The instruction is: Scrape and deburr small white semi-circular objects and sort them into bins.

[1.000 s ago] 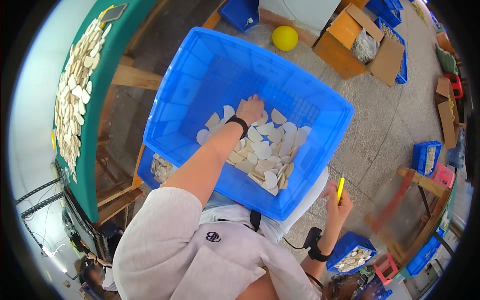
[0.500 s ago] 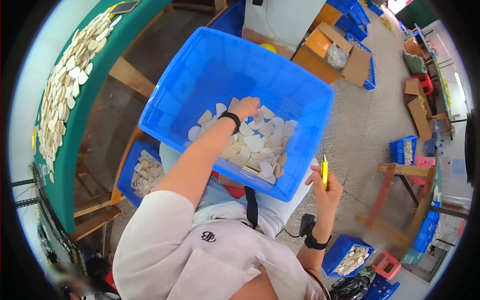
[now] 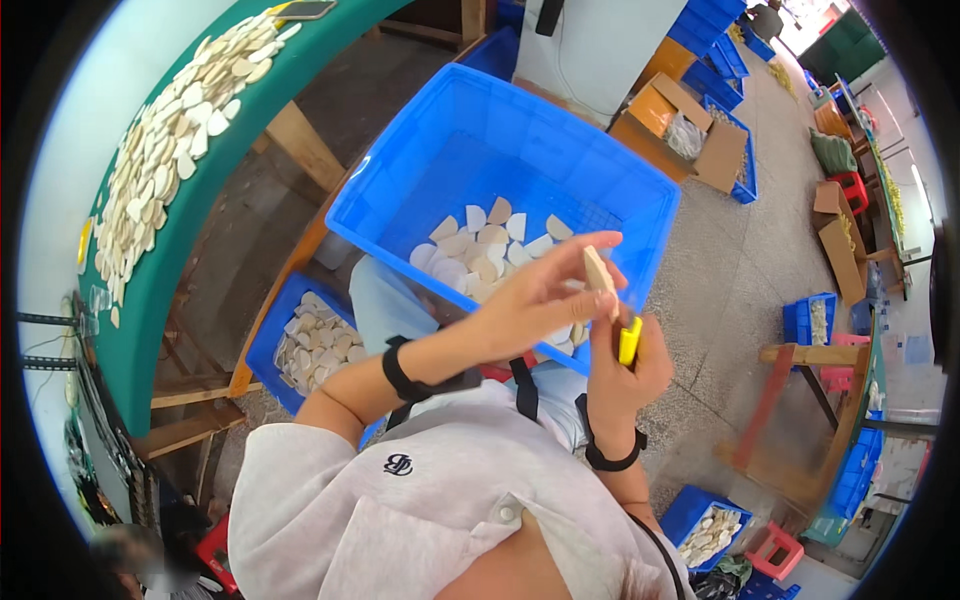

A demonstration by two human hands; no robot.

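Note:
Between the fingers and thumb of my left hand (image 3: pixel 548 300) is a pale, flat half-round piece (image 3: pixel 600 282), held up on edge above the near right part of a big blue crate (image 3: pixel 400 165). My right hand (image 3: pixel 628 370) grips a yellow-handled knife (image 3: pixel 629 341); its blade is close to the lower end of the piece, and I cannot tell if they touch. Many similar pale half-round pieces (image 3: pixel 493 236) lie on the crate's floor, some hidden behind my left hand and forearm.
At left, a green-topped table (image 3: pixel 190 235) carries a long heap of pale pieces (image 3: pixel 165 150) and a phone (image 3: pixel 306 10). A smaller blue crate (image 3: pixel 268 350) of pieces stands below it. Cardboard boxes (image 3: pixel 720 160) lie far right; another blue crate (image 3: pixel 690 505) sits at lower right.
My left hand has come up out of the crate with a pale piece and moved right. The knife in my right hand is now beside that piece.

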